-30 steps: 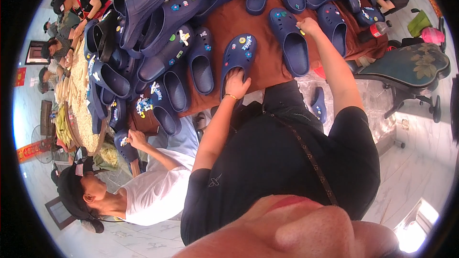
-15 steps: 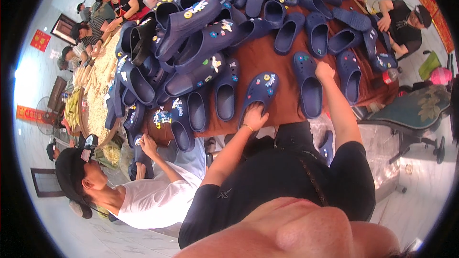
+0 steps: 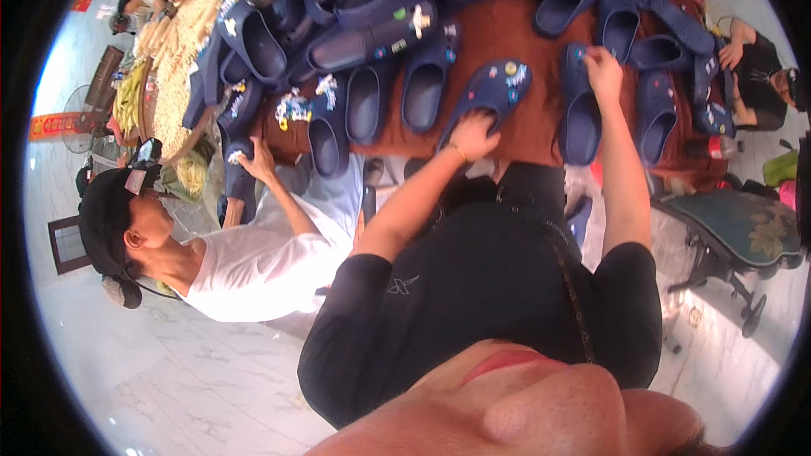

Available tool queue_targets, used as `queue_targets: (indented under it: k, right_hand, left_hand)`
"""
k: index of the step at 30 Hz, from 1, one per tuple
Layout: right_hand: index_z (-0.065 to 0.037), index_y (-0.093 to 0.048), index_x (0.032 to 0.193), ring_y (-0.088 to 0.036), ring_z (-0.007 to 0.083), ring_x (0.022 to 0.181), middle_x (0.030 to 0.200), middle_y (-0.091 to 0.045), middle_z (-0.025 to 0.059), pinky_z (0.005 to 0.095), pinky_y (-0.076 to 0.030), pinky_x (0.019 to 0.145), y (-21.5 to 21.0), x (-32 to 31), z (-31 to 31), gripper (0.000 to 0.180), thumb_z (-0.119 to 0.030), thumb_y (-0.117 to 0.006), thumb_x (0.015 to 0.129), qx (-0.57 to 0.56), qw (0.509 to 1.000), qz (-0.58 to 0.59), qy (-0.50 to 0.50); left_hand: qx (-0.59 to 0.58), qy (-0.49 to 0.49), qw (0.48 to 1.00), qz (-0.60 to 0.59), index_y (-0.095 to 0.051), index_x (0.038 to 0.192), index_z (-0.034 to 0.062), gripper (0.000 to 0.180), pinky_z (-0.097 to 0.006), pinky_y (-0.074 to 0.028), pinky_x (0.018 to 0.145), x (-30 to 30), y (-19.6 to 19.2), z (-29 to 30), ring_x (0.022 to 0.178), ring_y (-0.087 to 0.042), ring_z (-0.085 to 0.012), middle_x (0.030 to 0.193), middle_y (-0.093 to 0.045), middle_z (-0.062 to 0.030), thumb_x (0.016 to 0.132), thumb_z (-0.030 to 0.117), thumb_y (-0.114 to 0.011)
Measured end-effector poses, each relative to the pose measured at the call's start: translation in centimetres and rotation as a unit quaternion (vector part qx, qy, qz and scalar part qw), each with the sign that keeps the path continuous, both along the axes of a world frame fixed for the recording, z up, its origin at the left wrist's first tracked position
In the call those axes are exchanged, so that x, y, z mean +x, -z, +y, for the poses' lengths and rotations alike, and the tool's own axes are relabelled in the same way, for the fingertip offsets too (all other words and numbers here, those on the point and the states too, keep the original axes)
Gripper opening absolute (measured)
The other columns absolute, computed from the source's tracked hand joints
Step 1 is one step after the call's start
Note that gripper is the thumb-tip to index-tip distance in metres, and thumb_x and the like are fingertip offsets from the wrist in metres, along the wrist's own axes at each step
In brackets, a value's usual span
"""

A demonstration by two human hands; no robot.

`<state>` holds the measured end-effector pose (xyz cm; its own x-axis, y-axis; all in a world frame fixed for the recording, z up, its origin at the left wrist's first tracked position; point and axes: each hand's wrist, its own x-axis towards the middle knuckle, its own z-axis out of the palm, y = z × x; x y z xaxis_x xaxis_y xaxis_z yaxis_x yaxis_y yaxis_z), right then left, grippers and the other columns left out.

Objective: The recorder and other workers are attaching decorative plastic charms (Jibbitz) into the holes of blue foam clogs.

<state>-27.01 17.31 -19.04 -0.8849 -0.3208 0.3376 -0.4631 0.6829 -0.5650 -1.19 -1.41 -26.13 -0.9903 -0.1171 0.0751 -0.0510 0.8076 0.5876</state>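
Marble-patterned pale floor [image 3: 182,376] spreads around my desk [image 3: 528,139], which is draped in brown cloth and loaded with navy clogs. Most of them are heaped along its far side and toward my left, many dotted with bright charms.

My left hand [image 3: 475,135] reaches into the opening of a charm-covered clog [image 3: 500,91] lying at the near edge, its toe pointing away and to the right. Those fingers are partly hidden inside, so I can't tell how firmly they hold it.

My right hand [image 3: 605,76] is at the toe of a second clog [image 3: 581,131], just to the right, its opening facing me. These fingers are drawn in narrow there; whether they pinch anything small, I can't tell. One more clog [image 3: 657,122] lies beyond that, near my right forearm.

On my left, a co-worker in a white shirt [image 3: 258,274] has a hand on another clog [image 3: 238,154]. A teal padded office chair [image 3: 739,228] stands to my right, below a red-labelled bottle [image 3: 722,149].
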Motion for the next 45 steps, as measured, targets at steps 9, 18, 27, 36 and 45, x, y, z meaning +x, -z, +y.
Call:
queue_targets:
  k: [9, 18, 27, 36, 45]
  right_hand:
    - [-0.004, -0.061, 0.084, -0.059, 0.0311, 0.084, 0.086, -0.062, 0.0146, 0.0373, -0.046, 0.076, 1.0, 8.7, -13.1, 0.014, -0.007, -0.060, 0.070, -0.007, 0.939, -0.057, -0.339]
    - [-0.006, -0.064, 0.077, -0.058, 0.0281, 0.085, 0.084, -0.061, 0.0116, 0.0374, -0.046, 0.075, 2.0, 10.1, -14.5, 0.011, -0.004, -0.058, 0.067, 0.158, 0.889, 0.010, -0.430]
    - [-0.008, -0.066, 0.077, -0.059, 0.0286, 0.085, 0.083, -0.063, 0.0108, 0.0384, -0.047, 0.073, 1.6, 9.0, -16.1, 0.014, -0.003, -0.058, 0.066, 0.230, 0.860, 0.026, -0.455]
    - [-0.011, -0.068, 0.086, -0.064, 0.0263, 0.080, 0.086, -0.066, 0.0105, 0.0357, -0.051, 0.065, 2.1, 8.2, -22.4, 0.019, -0.012, -0.066, 0.067, 0.526, 0.762, -0.194, -0.323]
    - [-0.008, -0.067, 0.080, -0.064, 0.0247, 0.077, 0.084, -0.065, 0.0092, 0.0335, -0.051, 0.063, -1.6, 10.7, -20.6, 0.016, -0.009, -0.065, 0.065, 0.453, 0.823, -0.057, -0.338]
  left_hand:
    - [-0.001, 0.001, 1.000, -0.009, -0.053, 0.108, 0.0013, 0.047, -0.045, -0.027, 0.098, -0.4, -0.1, 0.0, 0.117, -0.036, -0.0362, 0.122, -0.043, -0.0203, 0.073, 0.033, -0.054]
    - [0.009, -0.005, 1.000, 0.013, -0.055, 0.102, 0.0002, 0.044, -0.046, -0.028, 0.095, 0.3, -0.3, 0.2, 0.114, -0.038, -0.0374, 0.117, -0.045, -0.0218, 0.073, 0.033, -0.054]
    - [0.023, -0.008, 1.000, 0.016, -0.055, 0.102, 0.0011, 0.044, -0.046, -0.029, 0.095, 0.2, -0.4, 0.1, 0.111, -0.040, -0.0381, 0.115, -0.047, -0.0221, 0.073, 0.034, -0.054]
    - [0.017, 0.006, 1.000, 0.020, -0.055, 0.102, 0.0026, 0.043, -0.046, -0.032, 0.091, -0.2, 0.3, -0.3, 0.106, -0.044, -0.0372, 0.111, -0.050, -0.0207, 0.074, 0.035, -0.054]
    - [0.013, 0.008, 1.000, -0.027, -0.052, 0.110, 0.0025, 0.045, -0.046, -0.029, 0.096, 0.6, -0.3, 0.0, 0.114, -0.039, -0.0349, 0.121, -0.046, -0.0178, 0.076, 0.032, -0.053]
